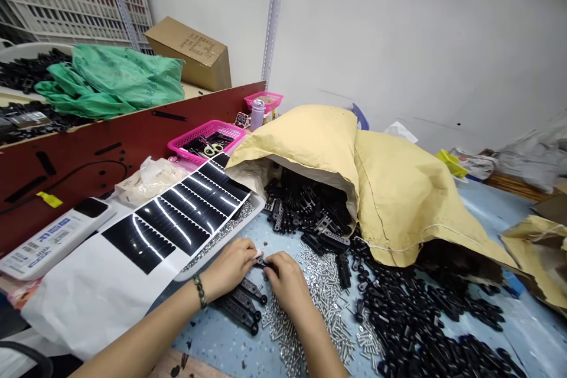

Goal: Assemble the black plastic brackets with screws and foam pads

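Observation:
My left hand (234,266), with a beaded bracelet on its wrist, pinches one end of a small black part (261,262). Close beside it, my right hand (287,283) has its fingers closed on the same part. Something small and white shows at my left fingertips. Below my hands, several long black pieces (237,310) lie side by side on the blue tabletop (212,345). A heap of silver screws (328,295) spreads under and right of my right hand. Farther right lies a large pile of small black parts (407,319).
Two yellow paper sacks (310,130) stand behind, one spilling black parts. Black-patterned sheets (177,207) overlie a white tray (248,218) of metal pieces. A pink basket (177,144) holds scissors (212,149). A red board (88,159) borders the left.

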Available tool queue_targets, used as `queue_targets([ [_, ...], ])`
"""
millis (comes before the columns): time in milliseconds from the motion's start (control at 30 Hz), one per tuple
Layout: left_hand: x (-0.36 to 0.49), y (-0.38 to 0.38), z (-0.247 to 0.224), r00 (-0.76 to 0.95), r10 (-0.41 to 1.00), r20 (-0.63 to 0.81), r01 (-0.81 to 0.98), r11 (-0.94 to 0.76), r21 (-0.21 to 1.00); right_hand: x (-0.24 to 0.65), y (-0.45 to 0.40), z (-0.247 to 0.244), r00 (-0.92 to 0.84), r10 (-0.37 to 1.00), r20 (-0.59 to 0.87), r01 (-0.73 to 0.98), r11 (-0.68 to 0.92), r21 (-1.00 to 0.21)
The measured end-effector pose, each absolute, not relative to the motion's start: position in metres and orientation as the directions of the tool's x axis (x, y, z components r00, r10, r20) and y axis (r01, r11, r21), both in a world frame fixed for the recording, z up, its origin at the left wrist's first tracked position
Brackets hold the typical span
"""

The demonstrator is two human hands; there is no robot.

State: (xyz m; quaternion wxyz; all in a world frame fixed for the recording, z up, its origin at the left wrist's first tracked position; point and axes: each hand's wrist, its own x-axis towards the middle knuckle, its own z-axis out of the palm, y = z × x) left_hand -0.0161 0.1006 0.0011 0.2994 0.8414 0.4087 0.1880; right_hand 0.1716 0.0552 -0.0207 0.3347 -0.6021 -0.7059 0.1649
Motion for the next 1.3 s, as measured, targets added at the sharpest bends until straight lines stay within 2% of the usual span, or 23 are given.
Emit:
queue_targets([
  [167,-0.013,0.091,0.012,0.666,0.745,-0.018,0.562,-0.486,0.669,0.197,0.092,-0.019,0.257,0.909,0.328,0.789,-0.001,-0.615],
  [300,-0.011,0.092,0.021,0.669,0.742,-0.038,0.557,-0.467,0.686,0.202,0.110,-0.022,0.292,0.892,0.345,0.791,-0.022,-0.611],
  [467,0.009,0.109,0.028,0.579,0.815,0.022,0.563,-0.420,0.712,0.225,0.073,-0.020,0.346,0.869,0.355,0.768,-0.044,-0.639],
  [567,0.033,0.113,0.033,0.635,0.768,0.082,0.497,-0.487,0.718,0.237,0.039,-0.010,0.299,0.871,0.390,0.754,0.035,-0.656],
  [700,0.063,0.107,0.040,0.760,0.646,0.066,0.420,-0.567,0.709,0.240,0.011,0.005,0.024,0.909,0.415,0.697,0.282,-0.659],
  [767,0.069,0.105,0.040,0.774,0.632,0.029,0.432,-0.562,0.705,0.248,0.010,0.007,0.045,0.913,0.405,0.742,0.240,-0.626],
  [867,0.068,0.103,0.037,0.743,0.669,0.005,0.467,-0.524,0.712,0.269,0.024,0.002,0.237,0.872,0.429,0.838,0.040,-0.544],
  [933,0.064,0.103,0.034,0.717,0.697,-0.003,0.482,-0.493,0.724,0.280,0.037,-0.003,0.270,0.868,0.416,0.865,-0.029,-0.501],
  [1133,0.052,0.103,0.039,0.672,0.740,-0.041,0.485,-0.397,0.780,0.283,0.064,-0.007,0.291,0.890,0.352,0.899,-0.128,-0.418],
  [1300,0.048,0.102,0.040,0.665,0.743,-0.076,0.449,-0.317,0.835,0.289,0.060,0.002,0.259,0.909,0.327,0.894,-0.098,-0.437],
])
